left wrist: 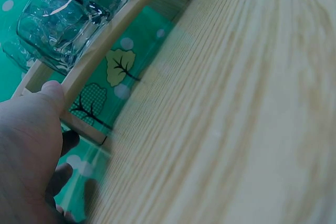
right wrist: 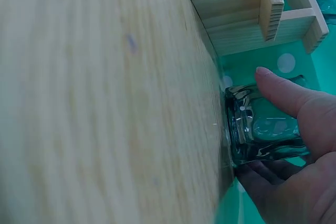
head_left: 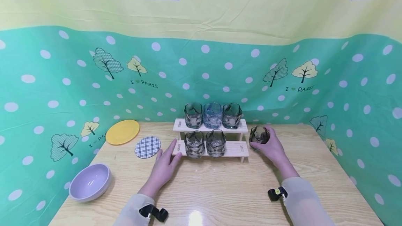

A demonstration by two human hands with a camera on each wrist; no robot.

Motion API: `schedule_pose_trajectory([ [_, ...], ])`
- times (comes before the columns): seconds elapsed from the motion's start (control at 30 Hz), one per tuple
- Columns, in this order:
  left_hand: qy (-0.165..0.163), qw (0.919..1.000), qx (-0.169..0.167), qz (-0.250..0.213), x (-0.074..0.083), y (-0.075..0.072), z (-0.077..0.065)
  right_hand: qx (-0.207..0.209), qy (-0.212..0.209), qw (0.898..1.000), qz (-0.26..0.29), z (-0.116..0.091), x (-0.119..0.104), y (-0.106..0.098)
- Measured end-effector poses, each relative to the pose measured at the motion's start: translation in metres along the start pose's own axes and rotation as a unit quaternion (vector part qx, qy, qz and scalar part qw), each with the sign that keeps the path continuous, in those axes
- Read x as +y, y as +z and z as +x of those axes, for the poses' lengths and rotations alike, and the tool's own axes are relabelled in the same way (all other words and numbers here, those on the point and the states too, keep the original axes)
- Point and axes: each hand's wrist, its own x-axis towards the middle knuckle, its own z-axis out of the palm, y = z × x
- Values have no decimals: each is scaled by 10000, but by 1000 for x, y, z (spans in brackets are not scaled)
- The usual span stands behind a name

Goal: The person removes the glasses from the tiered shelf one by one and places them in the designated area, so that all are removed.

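Observation:
My right hand (head_left: 272,146) grips a dark grey glass tumbler (head_left: 259,136) just right of a two-step wooden stand (head_left: 232,146). In the right wrist view, the thumb lies across one side of the tumbler (right wrist: 275,124) and the fingers reach round the other; its base is at the tabletop. My left hand (head_left: 162,168) holds the left end of the lower step, thumb at the front edge (left wrist: 89,69). Two grey tumblers (head_left: 194,145) stand on that step. On the upper step, a bluish tumbler (head_left: 213,115) stands between two grey ones.
At the left of the wooden table (head_left: 216,191) are a lilac bowl (head_left: 90,183), a yellow plate (head_left: 122,132) and a round checked coaster (head_left: 148,147). A green and yellow printed cloth (head_left: 216,76) hangs behind the stand and along both sides.

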Motion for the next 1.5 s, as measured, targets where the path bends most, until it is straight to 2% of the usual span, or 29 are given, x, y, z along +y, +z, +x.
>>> schedule_pose_trajectory([
  [0.37,-17,10000,23,-8,-1,0,0,-8,-14,10000,-78,5,1,3],
  [0.7,-7,10000,44,-20,-1,1,-2,-45,-104,9996,254,-3,3,1],
  [0.87,-27,10000,22,-29,-1,1,-1,86,-55,9991,416,-7,1,-4],
  [1.03,6,10000,36,18,-2,1,0,270,-59,9989,383,-11,-10,-11],
  [1.27,24,10000,48,12,-2,1,0,557,-402,9975,135,-26,-33,-21],
  [1.5,26,10000,49,4,-2,1,0,514,-829,9952,129,-44,-64,-19],
])
